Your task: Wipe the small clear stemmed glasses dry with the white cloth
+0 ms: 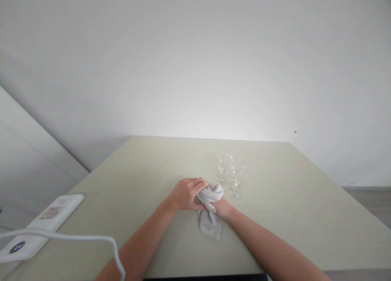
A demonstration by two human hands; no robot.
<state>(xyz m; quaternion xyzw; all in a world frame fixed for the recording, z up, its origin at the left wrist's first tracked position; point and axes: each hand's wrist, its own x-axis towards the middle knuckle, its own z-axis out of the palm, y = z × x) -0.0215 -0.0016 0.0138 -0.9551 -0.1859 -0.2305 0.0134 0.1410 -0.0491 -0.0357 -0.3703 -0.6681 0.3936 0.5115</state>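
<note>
My left hand point(188, 193) is closed around a clear stemmed glass point(176, 181) tipped on its side; its round foot shows faintly past the left of the hand, and most of the glass is hidden. A light grey cloth point(214, 191) is bunched at the glass's other end, with a loose tail hanging down towards the table. My right hand point(222, 207) grips the cloth, its fingers mostly covered by the fabric. Just right of and beyond my hands, several clear stemmed glasses point(233, 171) stand close together on the table.
The pale table point(128, 183) reaches back to a white wall point(214, 69). A white power bank point(45, 224) with a small lit display lies at the left edge. A white cable point(76, 237) loops across the lower left. A dark edge point(204, 277) shows at the bottom.
</note>
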